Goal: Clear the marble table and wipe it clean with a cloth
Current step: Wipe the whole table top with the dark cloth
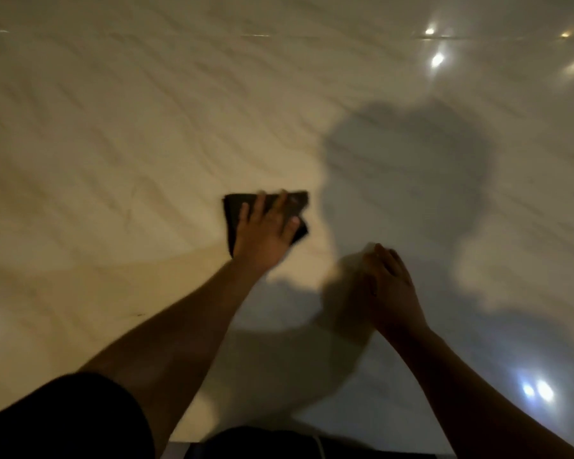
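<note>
A glossy cream marble table [120, 134] with faint grey veins fills the view. A dark folded cloth [237, 212] lies flat on it near the middle. My left hand [267, 230] presses down on the cloth with fingers spread over it. My right hand [390, 286] rests on the marble to the right of the cloth, fingers together and pointing away from me, with nothing visible in it. The image is blurred by motion.
The near table edge [232, 437] runs along the bottom, above my dark clothing. Bright reflections of lamps [437, 59] glare at the top right and bottom right. My shadow [408, 173] falls across the right half of the marble.
</note>
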